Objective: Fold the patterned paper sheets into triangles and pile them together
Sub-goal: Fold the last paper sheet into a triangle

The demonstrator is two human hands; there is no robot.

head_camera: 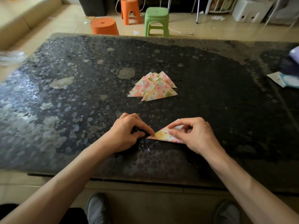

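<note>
A patterned paper sheet [163,135], folded over into a triangle, lies on the dark table [80,88] near its front edge. My left hand [127,131] presses its index fingertip on the sheet's left corner, the other fingers curled. My right hand [192,135] pinches the right part of the sheet between thumb and fingers and covers that end. A pile of folded patterned triangles [153,87] lies farther back at the table's middle, apart from both hands.
At the table's right edge lie a white and teal packet [284,80] and a purple thing [294,54]. Beyond the far edge stand a green stool [156,21], an orange stool [130,10] and an orange tub [104,27]. My feet show below the table.
</note>
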